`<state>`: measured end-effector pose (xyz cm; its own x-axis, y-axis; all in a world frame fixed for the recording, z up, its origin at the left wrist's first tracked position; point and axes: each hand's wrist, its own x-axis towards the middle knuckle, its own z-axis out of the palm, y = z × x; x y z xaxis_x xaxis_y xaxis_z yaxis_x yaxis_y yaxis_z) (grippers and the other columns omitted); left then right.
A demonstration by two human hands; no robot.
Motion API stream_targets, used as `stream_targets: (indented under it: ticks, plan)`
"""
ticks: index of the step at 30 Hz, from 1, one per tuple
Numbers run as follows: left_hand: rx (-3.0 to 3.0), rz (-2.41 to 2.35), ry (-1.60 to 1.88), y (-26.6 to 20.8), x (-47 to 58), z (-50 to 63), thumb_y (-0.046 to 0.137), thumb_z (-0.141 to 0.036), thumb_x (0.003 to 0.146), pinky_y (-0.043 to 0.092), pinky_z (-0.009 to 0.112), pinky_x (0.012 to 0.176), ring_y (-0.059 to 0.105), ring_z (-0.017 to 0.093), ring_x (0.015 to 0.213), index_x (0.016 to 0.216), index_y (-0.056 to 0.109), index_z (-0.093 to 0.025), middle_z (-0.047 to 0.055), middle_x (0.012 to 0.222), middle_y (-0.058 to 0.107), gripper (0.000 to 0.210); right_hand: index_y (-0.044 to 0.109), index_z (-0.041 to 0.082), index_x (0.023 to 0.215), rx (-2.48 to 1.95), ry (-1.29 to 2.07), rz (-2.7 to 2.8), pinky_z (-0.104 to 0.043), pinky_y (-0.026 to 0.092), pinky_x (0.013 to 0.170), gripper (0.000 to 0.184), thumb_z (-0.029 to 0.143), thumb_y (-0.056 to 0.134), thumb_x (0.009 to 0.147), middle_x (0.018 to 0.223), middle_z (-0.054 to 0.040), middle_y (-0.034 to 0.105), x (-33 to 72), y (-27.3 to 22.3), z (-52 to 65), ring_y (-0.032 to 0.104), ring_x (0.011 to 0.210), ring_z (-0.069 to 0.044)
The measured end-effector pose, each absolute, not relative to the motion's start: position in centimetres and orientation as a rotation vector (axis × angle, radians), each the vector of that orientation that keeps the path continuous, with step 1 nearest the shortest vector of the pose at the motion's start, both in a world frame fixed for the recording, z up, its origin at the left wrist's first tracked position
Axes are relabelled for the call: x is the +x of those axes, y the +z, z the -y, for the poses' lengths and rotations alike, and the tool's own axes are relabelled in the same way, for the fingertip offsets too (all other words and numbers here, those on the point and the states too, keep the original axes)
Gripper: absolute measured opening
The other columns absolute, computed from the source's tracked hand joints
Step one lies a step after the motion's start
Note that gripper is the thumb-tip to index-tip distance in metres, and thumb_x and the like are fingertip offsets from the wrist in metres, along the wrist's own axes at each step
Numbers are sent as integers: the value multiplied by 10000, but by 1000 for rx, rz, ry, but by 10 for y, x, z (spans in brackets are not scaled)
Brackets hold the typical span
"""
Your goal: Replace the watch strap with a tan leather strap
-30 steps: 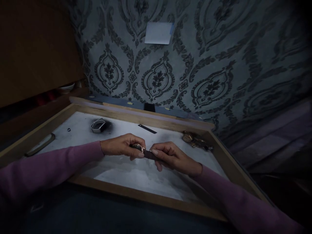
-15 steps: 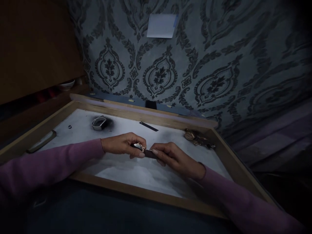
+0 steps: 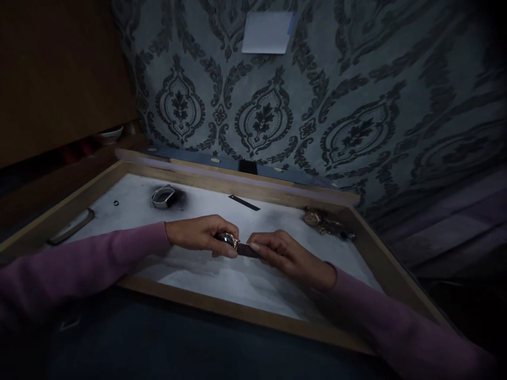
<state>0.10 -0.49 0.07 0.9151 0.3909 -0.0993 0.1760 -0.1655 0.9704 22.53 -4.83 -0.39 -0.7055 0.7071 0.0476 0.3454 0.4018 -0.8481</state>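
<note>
Between my two hands is a wristwatch with a shiny round case and a dark strap. My left hand is closed around the case, thumb in front and fingers behind. The strap stretches to the right, where my right hand pinches its far part between thumb and fingers. Both hands are held over the white bottom of a shallow wooden tray. Part of the strap is hidden by my right fingers.
A silver-coloured watch lies at the back left, near a small dark ring. A flat black strip lies at the back middle. Gold-coloured watches sit at the right. A curved band rests by the left wall.
The view has shifted slightly. Both hands keep their hold on the watch; its case appears tilted a little differently, and a bit more strap shows between the hands.
</note>
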Motion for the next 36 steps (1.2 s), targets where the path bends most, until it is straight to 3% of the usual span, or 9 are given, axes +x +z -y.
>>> stream_targets:
  ticks: [3, 7, 15, 18, 27, 36]
  plan:
    - [1739, -421, 195, -1, 1, 5, 645, -321, 846, 328, 224, 574, 420, 91, 573, 734, 535, -163, -57, 589, 475, 223, 478, 189, 711, -869, 908, 2439, -255, 256, 498, 403, 417, 349, 1018, 574, 52, 336, 226, -2, 51, 312, 486, -91]
    - [1753, -416, 177, -3, 1, 5, 637, -320, 846, 326, 225, 577, 415, 93, 574, 736, 531, -167, -56, 595, 467, 216, 443, 203, 708, -852, 801, 2514, -265, 256, 509, 363, 354, 334, 1019, 574, 48, 346, 227, -2, 52, 325, 464, -94]
    - [2058, -392, 273, 0, -2, 3, 605, -316, 882, 339, 217, 608, 444, 102, 636, 773, 539, -162, -41, 674, 476, 200, 463, 185, 671, -968, 1274, 2189, -235, 267, 487, 483, 558, 395, 971, 578, 50, 367, 223, -9, 51, 322, 506, -90]
    - [2141, -380, 267, -1, -2, 3, 596, -307, 894, 338, 215, 606, 455, 102, 632, 787, 538, -159, -43, 670, 480, 192, 462, 180, 675, -980, 1309, 2168, -229, 264, 486, 489, 571, 404, 962, 585, 53, 361, 222, -11, 51, 319, 513, -88]
    - [1874, -394, 157, -5, -1, 5, 634, -317, 859, 338, 223, 576, 439, 103, 598, 769, 542, -163, -51, 631, 466, 200, 430, 199, 725, -869, 744, 2526, -248, 290, 521, 317, 285, 321, 1010, 601, 40, 390, 225, -9, 54, 384, 491, -96]
    - [1751, -382, 156, -10, 0, 4, 652, -328, 842, 340, 220, 572, 428, 91, 574, 744, 536, -165, -61, 600, 463, 223, 382, 214, 701, -855, 603, 2530, -247, 227, 473, 277, 196, 350, 976, 552, 70, 309, 227, -13, 56, 278, 441, -81]
